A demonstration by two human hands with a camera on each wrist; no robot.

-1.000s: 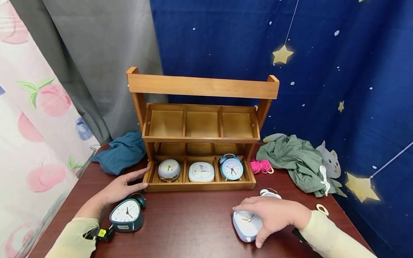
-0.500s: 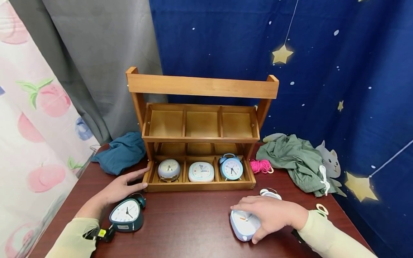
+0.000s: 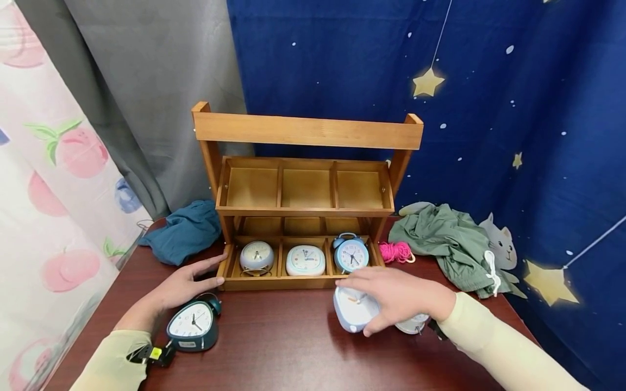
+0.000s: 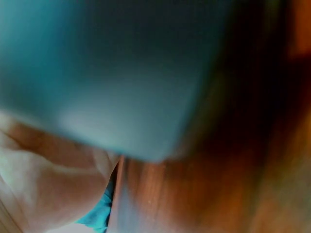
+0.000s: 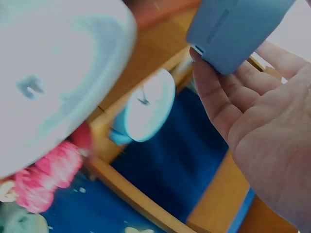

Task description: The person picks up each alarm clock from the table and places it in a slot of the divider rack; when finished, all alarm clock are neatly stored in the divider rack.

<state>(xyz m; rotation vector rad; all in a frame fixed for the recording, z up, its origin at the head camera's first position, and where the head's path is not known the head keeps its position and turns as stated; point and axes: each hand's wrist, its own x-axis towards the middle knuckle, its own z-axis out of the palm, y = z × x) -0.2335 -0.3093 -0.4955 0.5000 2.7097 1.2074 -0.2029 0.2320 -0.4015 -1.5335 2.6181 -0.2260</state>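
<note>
My right hand [image 3: 398, 297] holds a pale blue rounded-square alarm clock [image 3: 353, 309] from above, thumb at its near side and fingers over its far side. In the right wrist view its blue casing [image 5: 238, 34] sits at the fingertips. Behind this hand a round white clock [image 3: 412, 324] stands on the table, partly hidden. My left hand [image 3: 178, 285] touches the left side of the wooden shelf [image 3: 303, 283] with its fingertips. A dark green alarm clock [image 3: 193, 326] stands beside my left wrist; its casing [image 4: 112, 77] fills much of the left wrist view.
A lavender clock [image 3: 256, 255], a white clock [image 3: 305, 260] and a blue twin-bell clock [image 3: 351, 255] stand in the shelf's lower compartments. Pink yarn [image 3: 395, 252] and a green cloth bag [image 3: 440, 244] lie to the right, a blue cloth [image 3: 183, 231] to the left.
My right hand has carried the pale blue clock left and toward the shelf, uncovering the lower part of the round white clock. My left hand has stayed at the shelf's side.
</note>
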